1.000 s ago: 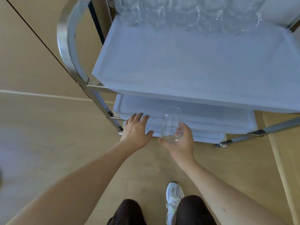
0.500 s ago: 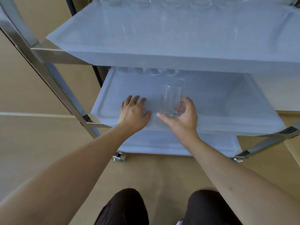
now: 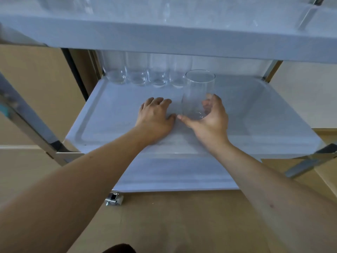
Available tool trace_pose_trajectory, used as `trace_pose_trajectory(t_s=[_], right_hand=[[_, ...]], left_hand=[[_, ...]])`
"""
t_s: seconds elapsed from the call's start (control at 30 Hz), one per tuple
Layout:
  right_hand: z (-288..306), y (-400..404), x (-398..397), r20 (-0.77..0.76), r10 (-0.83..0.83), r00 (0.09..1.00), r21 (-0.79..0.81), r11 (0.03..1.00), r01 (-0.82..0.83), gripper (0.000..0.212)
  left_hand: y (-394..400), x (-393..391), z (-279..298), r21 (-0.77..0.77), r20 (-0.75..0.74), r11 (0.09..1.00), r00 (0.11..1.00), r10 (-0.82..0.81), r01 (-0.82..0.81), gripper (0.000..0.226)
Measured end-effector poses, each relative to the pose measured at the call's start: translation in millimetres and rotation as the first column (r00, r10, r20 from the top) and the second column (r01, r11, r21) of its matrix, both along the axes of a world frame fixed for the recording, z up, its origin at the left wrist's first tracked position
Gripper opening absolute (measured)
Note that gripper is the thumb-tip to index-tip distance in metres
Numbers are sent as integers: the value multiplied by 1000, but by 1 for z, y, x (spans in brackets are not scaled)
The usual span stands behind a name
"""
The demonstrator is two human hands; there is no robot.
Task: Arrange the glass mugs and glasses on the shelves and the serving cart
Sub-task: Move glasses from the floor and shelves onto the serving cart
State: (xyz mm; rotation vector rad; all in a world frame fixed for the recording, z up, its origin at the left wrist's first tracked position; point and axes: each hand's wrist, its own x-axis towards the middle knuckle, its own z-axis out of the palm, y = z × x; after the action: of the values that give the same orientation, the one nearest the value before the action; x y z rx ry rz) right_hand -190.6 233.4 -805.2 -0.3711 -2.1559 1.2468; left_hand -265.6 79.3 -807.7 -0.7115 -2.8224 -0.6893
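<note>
Clear glass (image 3: pixel 197 92) upright in right hand (image 3: pixel 209 123) over middle tray (image 3: pixel 255 110).

Clear glass (image 3: pixel 197 94) upright, perhaps lifted

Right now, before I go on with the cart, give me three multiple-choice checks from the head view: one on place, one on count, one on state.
1. Where is the glass that the right hand holds?
A. over the middle tray
B. on the floor
C. on the top tray

2. How many glasses stand in the back row of that tray?
A. one
B. four
C. seven

3. What is the left hand doing?
A. gripping a mug
B. lying flat on the tray, holding nothing
C. hanging by the person's side

Key: 1 A, the held glass is upright over the middle tray, in front of the row. 2 B, four bases show side by side. 3 B, its fingers are spread on the tray.
</note>
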Motion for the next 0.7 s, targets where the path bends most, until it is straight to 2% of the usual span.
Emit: trace_pose_trajectory(t_s=[0.07, 0.17, 0.33, 0.6, 0.7], right_hand=[[-1, 16, -10, 26, -5, 1000, 30, 1000, 5, 98], [-2, 34, -31, 36, -17, 999, -17, 1000, 18, 104], [-5, 61, -69, 33, -16, 999, -1, 1000, 16, 101], [-6, 88, -128, 12, -38, 999, 96, 995, 37, 89], [-7, 97, -140, 22, -33, 999, 115, 993, 30, 92]], left_hand=[[13, -12, -1, -2, -7, 1000, 1000, -7, 7, 55], [33, -28, -4, -33, -20, 999, 1000, -14, 13, 54], [59, -49, -6, -62, -33, 998, 999, 6, -8, 48], [62, -48, -16, -109, -132, 994, 991, -4, -11, 35], [62, -47, -16, -110, -135, 994, 991, 1, -16, 32]])
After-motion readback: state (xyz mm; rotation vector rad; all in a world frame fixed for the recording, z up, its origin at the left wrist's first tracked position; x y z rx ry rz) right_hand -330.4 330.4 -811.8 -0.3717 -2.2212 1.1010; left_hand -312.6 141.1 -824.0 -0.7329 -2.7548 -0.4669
